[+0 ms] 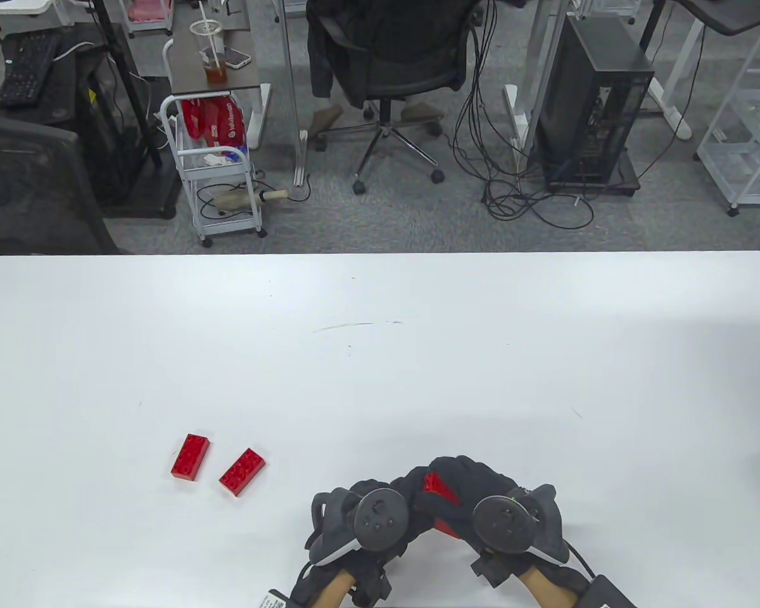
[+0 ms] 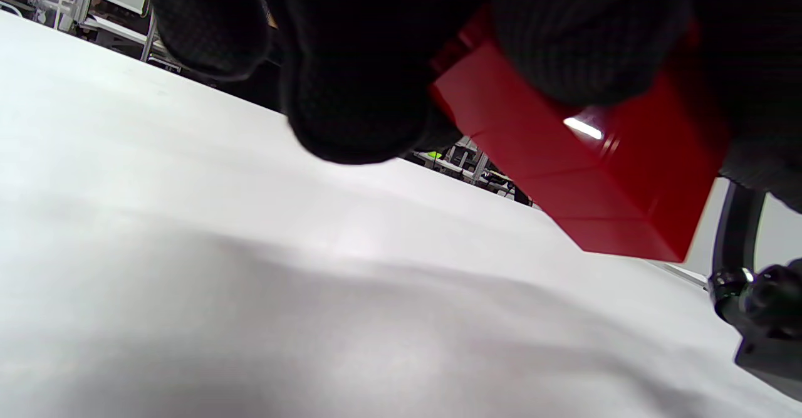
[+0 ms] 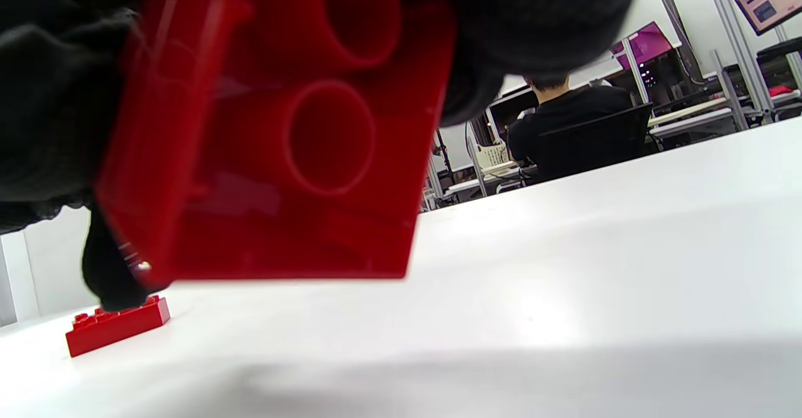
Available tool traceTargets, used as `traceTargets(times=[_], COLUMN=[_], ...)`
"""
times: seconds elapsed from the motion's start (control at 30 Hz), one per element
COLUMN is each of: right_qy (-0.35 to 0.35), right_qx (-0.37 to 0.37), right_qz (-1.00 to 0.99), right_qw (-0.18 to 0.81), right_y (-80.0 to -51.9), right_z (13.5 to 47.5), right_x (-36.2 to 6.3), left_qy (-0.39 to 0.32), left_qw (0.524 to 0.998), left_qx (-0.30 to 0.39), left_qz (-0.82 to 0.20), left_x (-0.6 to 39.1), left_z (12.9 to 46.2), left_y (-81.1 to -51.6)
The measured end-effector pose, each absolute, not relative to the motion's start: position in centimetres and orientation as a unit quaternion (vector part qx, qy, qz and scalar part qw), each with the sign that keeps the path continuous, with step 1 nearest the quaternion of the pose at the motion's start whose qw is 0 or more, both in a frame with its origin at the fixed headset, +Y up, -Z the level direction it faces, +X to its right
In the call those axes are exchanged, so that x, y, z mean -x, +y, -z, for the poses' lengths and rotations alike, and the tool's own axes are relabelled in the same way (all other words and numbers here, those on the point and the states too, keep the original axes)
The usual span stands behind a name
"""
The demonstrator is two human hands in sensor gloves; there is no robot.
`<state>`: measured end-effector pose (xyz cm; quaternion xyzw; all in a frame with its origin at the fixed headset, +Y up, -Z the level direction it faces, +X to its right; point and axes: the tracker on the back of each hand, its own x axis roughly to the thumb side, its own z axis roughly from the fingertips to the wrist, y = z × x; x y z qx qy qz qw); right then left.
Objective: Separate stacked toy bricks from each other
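Observation:
Both gloved hands meet near the table's front edge and grip one stack of red bricks (image 1: 440,491) between them, held above the table. My left hand (image 1: 392,500) holds its left side, my right hand (image 1: 475,487) its right side. The left wrist view shows the stack's smooth red side (image 2: 589,173) under black fingers (image 2: 351,92). The right wrist view shows its hollow underside (image 3: 282,155) with round tubes. Two single red bricks (image 1: 190,456) (image 1: 242,472) lie apart on the white table to the left; one of them shows in the right wrist view (image 3: 116,327).
The white table (image 1: 380,354) stretches wide beyond the hands. Past its far edge stand an office chair (image 1: 392,76), a white cart (image 1: 218,171), a black computer tower (image 1: 592,107) and floor cables.

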<state>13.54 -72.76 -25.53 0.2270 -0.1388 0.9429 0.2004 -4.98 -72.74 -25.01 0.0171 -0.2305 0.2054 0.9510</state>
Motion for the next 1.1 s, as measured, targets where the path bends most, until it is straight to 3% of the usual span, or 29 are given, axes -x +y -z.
traceTargets(times=[0.2,0.27,0.43,0.67,1.1], right_qy=[-0.150,-0.155,-0.152,-0.141,-0.146], right_qx=[-0.225,-0.215,-0.210,-0.198,-0.201], right_qz=[-0.944,-0.947,-0.945,-0.946,-0.942], right_qw=[0.190,0.184,0.198,0.215,0.225], right_y=[-72.5,-72.5,-72.4,-72.6,-72.2], right_z=[25.4,25.6,25.7,26.6,26.7], right_x=[-13.6,-13.8,-13.9,-14.8,-15.4], left_qy=[-0.228,-0.211,-0.212,-0.195,-0.097], left_qw=[0.954,0.961,0.959,0.974,0.993], left_qx=[-0.033,-0.095,-0.048,-0.023,0.060], left_qz=[-0.194,-0.153,-0.180,-0.113,0.017], left_x=[4.8,4.8,5.4,5.2,7.1], left_z=[24.8,24.6,25.6,27.0,33.9], left_y=[-72.4,-72.0,-71.8,-70.9,-69.5])
